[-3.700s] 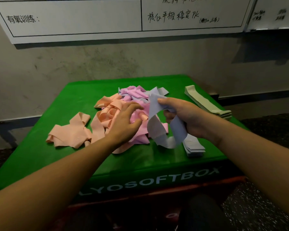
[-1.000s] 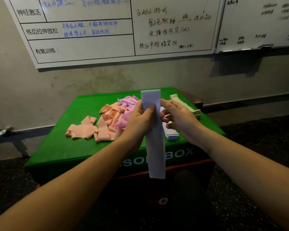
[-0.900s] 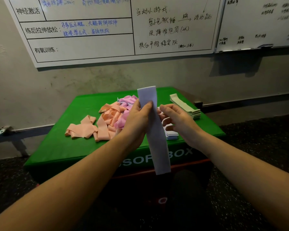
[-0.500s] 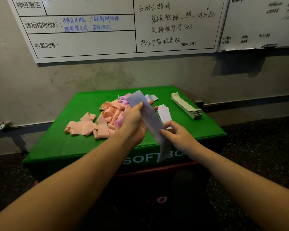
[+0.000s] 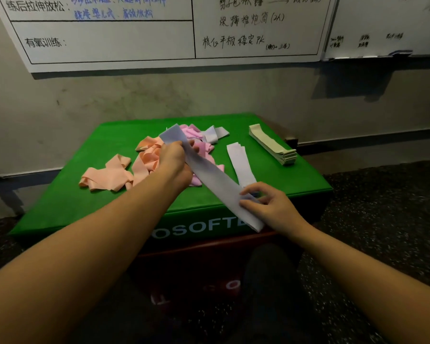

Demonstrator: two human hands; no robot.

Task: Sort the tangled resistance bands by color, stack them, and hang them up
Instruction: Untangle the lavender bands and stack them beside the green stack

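Pale blue band stretched flat between both hands, running on a slant from upper left down to lower right. Left hand pinching the far end, fingers curled over the strip, just above the pink-and-peach tangle. Right hand pinching the near end between thumb and fingertips, out past the front edge of the green box serving as the counter. Held taut at both ends, most likely to pull out twists and lay it down flat.

Just beyond the right hand, a neat stack of blue bands lying lengthwise on the box top: the probable landing place, since colour and shape match. Further right of that hand, well apart, a tidy stack of green bands, apparently already sorted.

Under and behind the left hand, the unsorted heap: pink bands crumpled together, with another blue piece poking out at the far side. Left of that hand, peach bands sprawled loose, some touching the pink ones, none yet stacked.

Judged from the layout: green finished, blue partway, pink and peach untouched, hanging not yet begun. Next move likely calls for swinging the strip rightward and lining its edges up with the blue stack; risk of knocking that stack askew if dropped carelessly.

Whiteboard with handwriting on the wall behind.
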